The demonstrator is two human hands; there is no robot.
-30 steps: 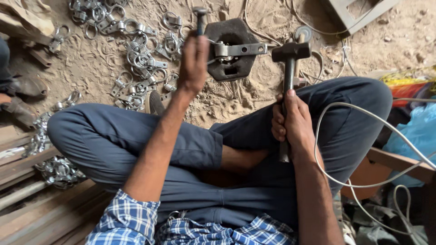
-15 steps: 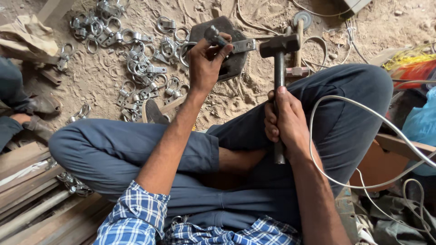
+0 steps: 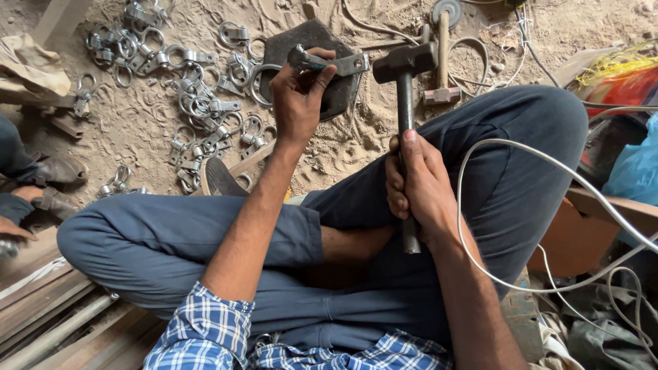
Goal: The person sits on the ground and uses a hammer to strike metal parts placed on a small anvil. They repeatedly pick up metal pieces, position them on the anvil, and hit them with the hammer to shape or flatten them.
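The right hand (image 3: 419,185) is wrapped tight round the hammer (image 3: 404,103) handle, head at 12 o'clock. The hammer looks heavy and hard. The left hand (image 3: 299,103) pinches a stiff metal clamp (image 3: 329,63) over the dark steel block (image 3: 343,96).

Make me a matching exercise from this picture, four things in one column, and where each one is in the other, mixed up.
1. hammer
2. metal clamp piece
3. pile of metal rings
4. white cable

A. lying on the sand
B. in the right hand
C. looping over the knee
D. in the left hand

Pairs: 1-B, 2-D, 3-A, 4-C
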